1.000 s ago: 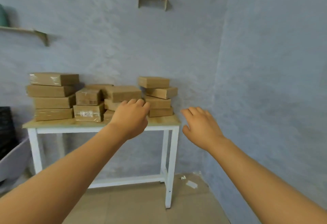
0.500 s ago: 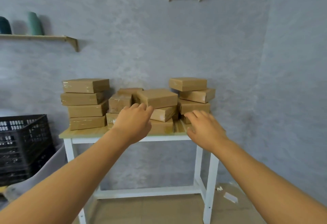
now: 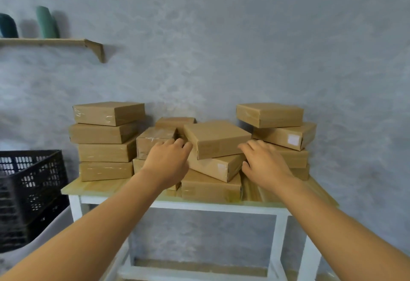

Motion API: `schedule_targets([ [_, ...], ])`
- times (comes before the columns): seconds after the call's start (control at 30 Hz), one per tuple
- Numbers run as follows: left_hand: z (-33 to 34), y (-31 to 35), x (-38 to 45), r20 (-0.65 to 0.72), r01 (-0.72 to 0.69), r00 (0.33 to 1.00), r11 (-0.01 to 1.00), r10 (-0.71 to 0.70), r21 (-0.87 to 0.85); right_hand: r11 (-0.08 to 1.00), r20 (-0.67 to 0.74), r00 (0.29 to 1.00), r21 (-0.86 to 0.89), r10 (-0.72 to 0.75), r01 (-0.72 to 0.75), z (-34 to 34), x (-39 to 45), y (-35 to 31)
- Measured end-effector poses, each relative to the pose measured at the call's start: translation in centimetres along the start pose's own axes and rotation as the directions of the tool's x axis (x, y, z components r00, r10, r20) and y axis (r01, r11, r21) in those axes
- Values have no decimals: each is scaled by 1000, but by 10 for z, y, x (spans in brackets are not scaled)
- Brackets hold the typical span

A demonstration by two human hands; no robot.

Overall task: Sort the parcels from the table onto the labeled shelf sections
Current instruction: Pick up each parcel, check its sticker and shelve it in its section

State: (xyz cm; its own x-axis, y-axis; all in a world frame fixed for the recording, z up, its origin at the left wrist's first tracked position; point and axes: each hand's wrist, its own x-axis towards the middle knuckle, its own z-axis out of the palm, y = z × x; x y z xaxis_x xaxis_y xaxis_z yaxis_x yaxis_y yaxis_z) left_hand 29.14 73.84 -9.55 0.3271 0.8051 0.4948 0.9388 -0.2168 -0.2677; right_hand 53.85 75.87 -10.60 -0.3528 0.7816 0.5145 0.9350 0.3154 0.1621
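Top parcel (image 3: 216,137): brown cardboard box, lying slightly askew on top of the middle stack, directly between the two hands.
Left hand (image 3: 167,161): reached forward at the top parcel's left edge, fingers relaxed and only lightly bent, tips at the box's near left corner; whether they touch it cannot be told. It holds nothing.
Right hand (image 3: 265,162): stretched out at the top parcel's right side, fingers extended and a little spread, just beside the box's right corner; nothing gripped.
Middle stack (image 3: 210,186): two more parcels under the top one, the upper tilted, with a small white label on its near face.
Left stack (image 3: 106,142): four parcels piled squarely, well apart from the left hand.
Right stack (image 3: 281,133): parcels piled behind the right hand; the second from the top bears a white label.
Small parcel (image 3: 153,139): taped box just behind the left hand's fingers.
Table (image 3: 95,188): wooden top on a white frame, carrying all the parcels, standing against a grey wall.
Black crate (image 3: 28,189): left of the table, on the picture's edge.
Wall shelf (image 3: 53,42): upper left, with two green objects on it.
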Motion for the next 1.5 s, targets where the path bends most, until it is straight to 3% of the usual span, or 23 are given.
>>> schedule_targets([
  [0.17, 38, -22, 46, 77, 58, 995, 998, -56, -34, 999, 67, 998, 34, 21, -24, 46, 49, 26],
  [0.43, 118, -41, 144, 174, 310, 950, 864, -260, -397, 966, 69, 979, 162, 194, -203, 102, 126, 75],
  [0.67, 177, -49, 224, 351, 529, 846, 555, -401, -642, 902, 155, 931, 240, 330, -360, 143, 195, 98],
  [0.83, 207, -49, 245, 526, 686, 714, 312, -463, -657, 864, 255, 888, 240, 383, -442, 171, 224, 107],
  [0.97, 221, -48, 252, 661, 770, 580, 55, -476, -636, 828, 332, 840, 225, 430, -513, 184, 241, 120],
  [1.07, 226, -43, 252, 730, 769, 534, -115, -426, -629, 787, 414, 798, 252, 439, -564, 192, 246, 129],
  [1.23, 217, -35, 250, 748, 774, 518, -144, -416, -616, 800, 431, 827, 313, 360, -511, 197, 241, 136],
  [1.4, 191, -34, 251, 628, 582, 610, -265, -483, -769, 751, 376, 865, 449, 333, -484, 185, 236, 142],
  [1.5, 170, -37, 254, 503, 410, 663, -292, -555, -864, 690, 219, 908, 594, 356, -414, 168, 239, 146],
])
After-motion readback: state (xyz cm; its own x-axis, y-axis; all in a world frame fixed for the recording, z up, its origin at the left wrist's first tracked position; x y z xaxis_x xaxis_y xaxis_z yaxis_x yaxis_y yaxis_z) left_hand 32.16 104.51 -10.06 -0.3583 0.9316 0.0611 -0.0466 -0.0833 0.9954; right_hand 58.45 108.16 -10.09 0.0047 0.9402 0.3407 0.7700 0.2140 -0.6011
